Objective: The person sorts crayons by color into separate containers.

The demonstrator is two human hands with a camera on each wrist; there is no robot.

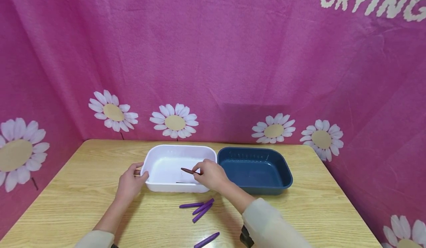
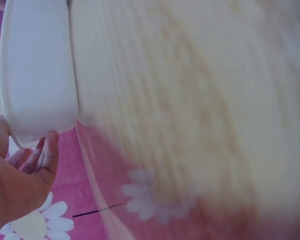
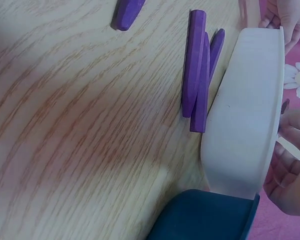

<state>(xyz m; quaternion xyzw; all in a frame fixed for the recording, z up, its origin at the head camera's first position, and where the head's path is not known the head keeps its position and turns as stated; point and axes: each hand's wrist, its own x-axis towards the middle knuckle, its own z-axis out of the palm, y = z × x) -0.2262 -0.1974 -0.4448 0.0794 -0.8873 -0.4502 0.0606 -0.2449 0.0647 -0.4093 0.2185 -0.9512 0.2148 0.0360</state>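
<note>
Nearest me sits the wooden table (image 1: 83, 188). At twelve o'clock I see the white tub (image 1: 166, 155), my left hand (image 1: 129, 183) gripping its nine o'clock rim. Over it, my right hand (image 1: 211, 174) pinches a brown crayon (image 1: 188, 171). Purple crayons (image 1: 199, 206) lie at six.

**Pink daisy backdrop round a wooden worktop**

A light oak-grain worktop (image 1: 332, 207) stands boxed in by pink cloth (image 1: 213, 48) on three sides. White daisies (image 1: 174, 122) run along its lower edge; white lettering (image 1: 372, 0) sits top right. Light is even.
</note>
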